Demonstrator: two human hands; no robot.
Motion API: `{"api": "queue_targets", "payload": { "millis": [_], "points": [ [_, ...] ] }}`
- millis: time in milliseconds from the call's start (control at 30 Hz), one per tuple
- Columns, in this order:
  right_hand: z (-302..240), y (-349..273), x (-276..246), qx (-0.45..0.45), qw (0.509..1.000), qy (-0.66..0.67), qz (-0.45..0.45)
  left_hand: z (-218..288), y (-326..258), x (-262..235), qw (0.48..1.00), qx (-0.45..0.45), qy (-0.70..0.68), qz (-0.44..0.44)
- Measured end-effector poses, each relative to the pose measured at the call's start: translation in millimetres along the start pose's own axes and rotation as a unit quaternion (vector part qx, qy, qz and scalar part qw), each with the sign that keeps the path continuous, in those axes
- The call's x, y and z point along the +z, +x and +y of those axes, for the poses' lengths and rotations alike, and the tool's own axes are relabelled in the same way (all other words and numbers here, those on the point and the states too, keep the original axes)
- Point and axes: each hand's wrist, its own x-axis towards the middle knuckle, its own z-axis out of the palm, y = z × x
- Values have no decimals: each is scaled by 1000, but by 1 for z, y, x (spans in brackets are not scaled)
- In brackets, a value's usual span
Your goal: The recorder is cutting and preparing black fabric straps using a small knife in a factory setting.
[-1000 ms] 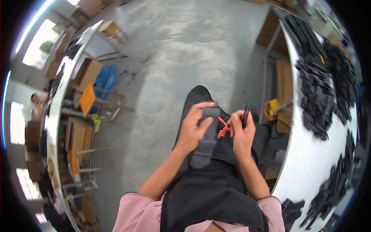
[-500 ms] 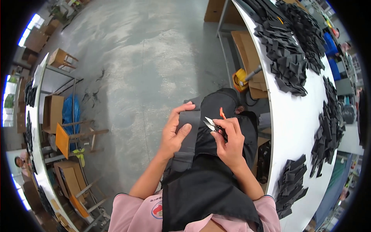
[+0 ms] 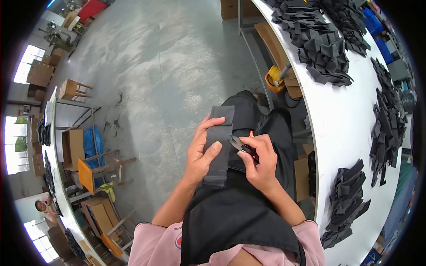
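Observation:
My left hand [image 3: 200, 153] grips a long dark grey fabric strip [image 3: 219, 133] over my lap, thumb pressed on its face. Just to its right, my right hand [image 3: 261, 163] holds small thread snips with an orange handle [image 3: 243, 144], the blades touching the strip's right edge. I am seated in a black apron [image 3: 235, 217] over a pink shirt.
A long white table [image 3: 350, 128] curves along my right, carrying several piles of black fabric pieces [image 3: 324, 40]. A yellow tool [image 3: 275, 77] and cardboard boxes sit under it. Grey concrete floor lies ahead; a wooden stool [image 3: 73, 88], boxes and another table stand at the left.
My view has swung so the white table is further right. The snips went from raised beside the strip to touching its right edge; the left hand still holds the strip.

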Motion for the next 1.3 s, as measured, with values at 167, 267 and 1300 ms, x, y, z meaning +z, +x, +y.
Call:
{"api": "queue_targets", "payload": {
  "millis": [167, 267, 1300],
  "points": [
    [9, -4, -10, 8, 1000, 1, 23, 8, 4, 18, 997, -47, -66, -10],
    [15, -7, -16, 11, 999, -19, 38, 8, 8, 25, 995, -64, -67, -22],
    [49, 28, -24, 11, 991, -48, -124, -20, 33, 20, 993, -65, 31, -95]
  ]
}}
